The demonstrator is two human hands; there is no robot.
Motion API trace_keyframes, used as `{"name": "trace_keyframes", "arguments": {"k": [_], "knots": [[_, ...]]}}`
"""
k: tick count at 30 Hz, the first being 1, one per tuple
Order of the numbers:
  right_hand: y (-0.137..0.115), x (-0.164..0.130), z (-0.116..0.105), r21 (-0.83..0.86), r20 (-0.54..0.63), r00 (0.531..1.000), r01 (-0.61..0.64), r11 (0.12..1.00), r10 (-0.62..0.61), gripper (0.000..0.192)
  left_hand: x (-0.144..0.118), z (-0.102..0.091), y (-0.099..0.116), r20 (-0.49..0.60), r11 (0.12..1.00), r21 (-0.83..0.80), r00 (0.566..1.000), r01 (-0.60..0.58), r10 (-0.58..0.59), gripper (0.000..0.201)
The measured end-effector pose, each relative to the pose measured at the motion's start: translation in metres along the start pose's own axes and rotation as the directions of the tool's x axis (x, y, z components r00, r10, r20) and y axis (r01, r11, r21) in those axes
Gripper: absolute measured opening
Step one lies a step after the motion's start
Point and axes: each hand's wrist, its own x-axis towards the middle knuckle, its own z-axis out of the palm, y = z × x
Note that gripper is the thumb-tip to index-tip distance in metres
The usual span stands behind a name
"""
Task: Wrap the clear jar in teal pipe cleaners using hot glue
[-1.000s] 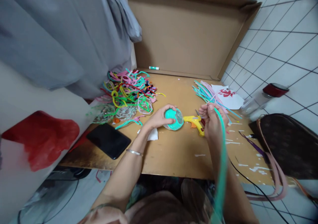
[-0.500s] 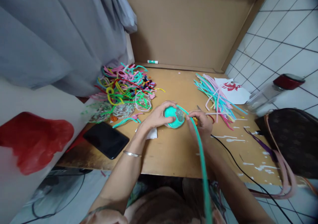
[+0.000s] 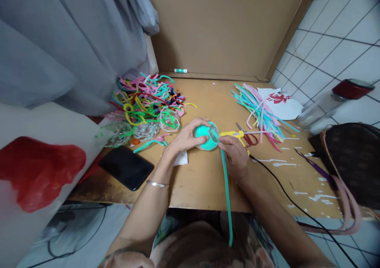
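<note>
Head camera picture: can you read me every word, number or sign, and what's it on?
None reads clearly.
Yellow glue gun: label too small.
White-and-green tube: label too small.
White paper: red marks, too blurred.
Dark bag: pattern too faint.
Teal disc: no writing shows.

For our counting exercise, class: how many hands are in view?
2: the left hand grips the turquoise-covered round piece; the right hand, beside that piece, pinches a turquoise strip. No other hands show.

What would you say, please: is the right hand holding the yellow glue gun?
No, the right hand pinches a turquoise strip; the glue gun lies on the table.
</note>
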Motion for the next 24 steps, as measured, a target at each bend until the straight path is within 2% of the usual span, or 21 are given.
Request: {"name": "trace_keyframes", "arguments": {"k": [4, 8, 15, 24], "knots": [[0.0020, -0.0016, 0.0049, -0.047, -0.024, 0.998, 0.055, 0.997, -0.056, 0.018, 0.0002, -0.0001, 0.0018, -0.002, 1.000, 0.005, 1.000, 0.006, -0.006, 0.033], [0.0033, -0.0025, 0.0062, -0.063, 0.009, 0.994, 0.110, 0.992, -0.109, 0.018, 0.0000, -0.0002, 0.0038, -0.003, 1.000, 0.001, 1.000, 0.009, -0.009, 0.032], [0.0064, -0.0056, 0.0073, -0.096, 0.044, 0.994, 0.108, 0.990, -0.104, 0.014, -0.0010, 0.0002, 0.0021, -0.006, 1.000, -0.022, 1.000, 0.001, -0.001, 0.033], [0.0046, -0.0013, 0.0062, -0.140, 0.079, 0.981, 0.189, 0.972, -0.180, 0.017, -0.0008, 0.0006, 0.0027, -0.011, 1.000, -0.022, 1.000, 0.004, -0.005, 0.032]]}}
